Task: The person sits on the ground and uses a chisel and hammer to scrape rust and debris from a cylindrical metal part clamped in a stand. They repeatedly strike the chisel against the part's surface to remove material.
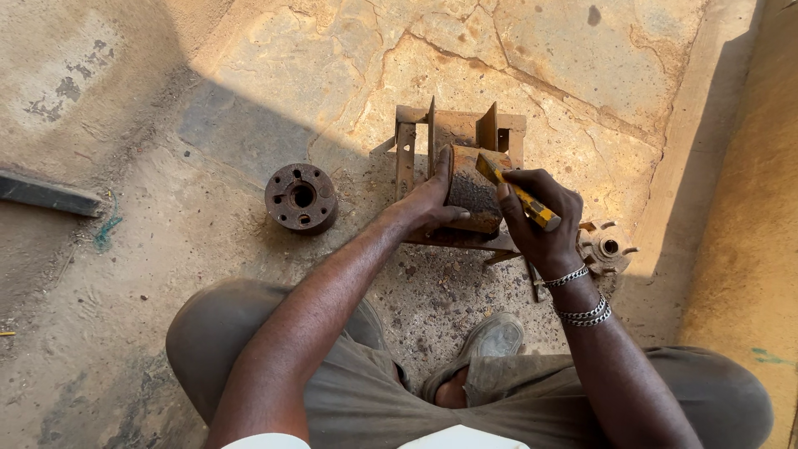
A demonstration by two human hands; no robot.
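A rusty metal cylinder (475,187) rests in a rusty angle-iron frame (409,141) on the ground. My left hand (432,204) grips the cylinder's left side, fingers laid up along it. In my right hand (540,218) is a yellow-and-black tool (515,192), its tip touching the top edge of the cylinder. Chain bracelets circle my right wrist.
A rusty round flange with bolt holes (301,196) lies left of the frame. A small toothed metal wheel (607,246) sits to the right. A dark metal bar (46,194) lies at far left. My knees and one shoe (495,338) are below. A wall (761,208) runs along the right.
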